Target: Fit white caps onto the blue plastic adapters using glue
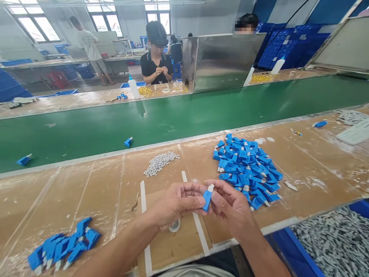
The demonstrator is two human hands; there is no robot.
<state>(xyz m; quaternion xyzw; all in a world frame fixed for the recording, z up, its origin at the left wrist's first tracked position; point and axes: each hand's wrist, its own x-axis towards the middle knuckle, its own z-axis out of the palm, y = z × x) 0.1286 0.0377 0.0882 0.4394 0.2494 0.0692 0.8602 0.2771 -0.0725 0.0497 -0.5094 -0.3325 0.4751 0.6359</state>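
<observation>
Between my two hands, above the cardboard-covered bench, is a small blue plastic part (206, 200) with a white tip pointing up. My left hand (184, 200) pinches it from the left, thumb on its face. My right hand (229, 204) closes on it from the right, thumb and fingers near the white tip. A large heap of like blue parts (248, 165) lies just beyond my right hand. A smaller group of blue parts (65, 244) lies at the lower left. Small grey pieces (161, 162) form a pile beyond my left hand.
A green conveyor belt (173, 119) crosses behind the bench, with two blue parts on it. A blue bin (288, 250) of grey pieces stands at lower right. Across the belt, a co-worker (157, 57) sits near a white bottle (133, 87) and yellow pieces (145, 91).
</observation>
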